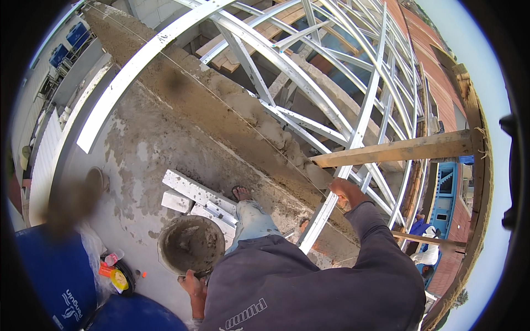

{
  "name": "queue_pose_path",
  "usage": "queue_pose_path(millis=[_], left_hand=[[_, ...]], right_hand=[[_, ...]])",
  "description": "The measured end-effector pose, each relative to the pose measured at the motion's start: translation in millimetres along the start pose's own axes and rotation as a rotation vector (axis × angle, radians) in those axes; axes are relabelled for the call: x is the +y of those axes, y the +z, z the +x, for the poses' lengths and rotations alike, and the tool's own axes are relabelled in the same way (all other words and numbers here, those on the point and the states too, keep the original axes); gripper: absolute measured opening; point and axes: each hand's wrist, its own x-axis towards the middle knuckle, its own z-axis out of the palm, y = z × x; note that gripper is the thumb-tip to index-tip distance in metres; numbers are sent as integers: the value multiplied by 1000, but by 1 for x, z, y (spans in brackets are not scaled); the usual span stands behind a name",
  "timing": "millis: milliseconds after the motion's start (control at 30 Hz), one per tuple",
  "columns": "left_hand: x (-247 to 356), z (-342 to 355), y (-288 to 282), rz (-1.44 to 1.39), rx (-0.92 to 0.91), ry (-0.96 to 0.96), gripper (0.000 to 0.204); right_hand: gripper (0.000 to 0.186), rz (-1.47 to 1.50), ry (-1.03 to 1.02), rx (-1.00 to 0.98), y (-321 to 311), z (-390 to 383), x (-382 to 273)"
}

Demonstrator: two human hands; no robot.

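My left hand (193,289) is closed at the near rim of a round, dark bucket (163,243), which has grey wet mortar (193,240) inside. The bucket stands on the mortar-spotted floor by my bare foot (241,193). Out to the right, my right hand (348,193) is curled around the edge of a silver metal rafter (345,170); some of its fingers are hidden. Below that hand runs the top of a wall (259,138) coated in rough mortar, with a string line stretched along it.
Curved metal trusses (287,66) fill the far right, crossed by a wooden beam (397,149). Pale blocks (193,190) lie beyond the bucket. Blue tanks (52,276) stand at lower left, near a small clutter of containers (118,277). Another person (428,251) is far below at right.
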Motion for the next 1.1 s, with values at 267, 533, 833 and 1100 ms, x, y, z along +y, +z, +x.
queue_pose_path(millis=[267, 533, 833, 1100], left_hand=[[-9, 3, -10, -56, 13, -68, 54], [-21, 12, -22, -90, 62, -9, 48], [-38, -13, -11, -314, 186, -54, 49], [-57, -56, 2, -331, 330, -134, 49]], right_hand=[[24, -206, 25, 26, 12, 16, 4], [38, 695, -67, 79, -61, -78, -15], [31, 856, 25, -331, -128, 45, -70], [24, 974, -264, -738, -305, 62, -299]])
